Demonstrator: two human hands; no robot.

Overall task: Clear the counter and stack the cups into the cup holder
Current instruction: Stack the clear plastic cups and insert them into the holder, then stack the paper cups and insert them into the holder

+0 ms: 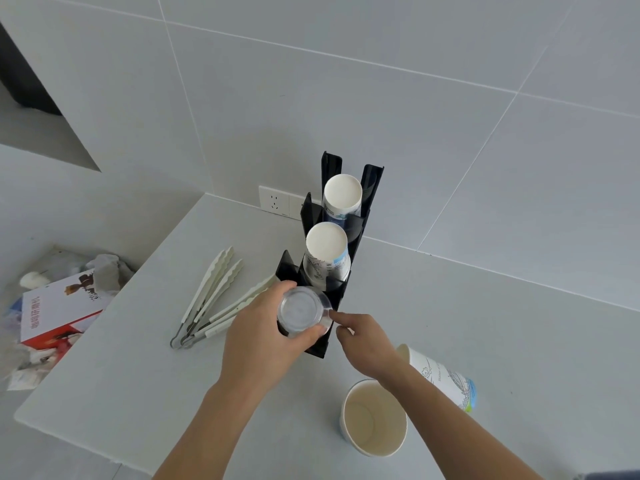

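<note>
risk: clear cup (303, 311), gripped by left hand (263, 337) over the cup holder (349, 237) front slot, could jam tilted; right hand (367, 344) loosely curled, fingertip steadying its rim.

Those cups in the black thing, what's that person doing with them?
The person is putting cups away. Their left hand holds a clear plastic cup upside down over the nearest slot of the black cup holder, and the right hand touches its rim. Two paper cup stacks are already in. Two more paper cups wait on the counter.
</note>
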